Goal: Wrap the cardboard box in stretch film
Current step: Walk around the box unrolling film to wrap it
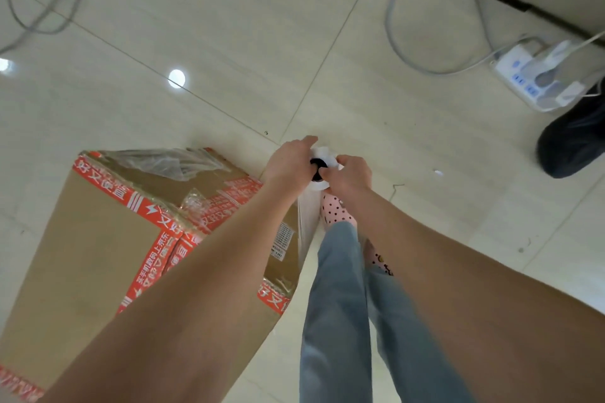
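Red tape on the cardboard box bore white Chinese characters, among them "好又", and a barcoded white label sat on its side. A white power strip, grey cables and a dark shoe lay on the tiled floor near the wall. The box stood on the floor. Just beside its corner the stretch film roll stood upright, long axis vertical. The left grip and right grip both curled round the roll's top end.
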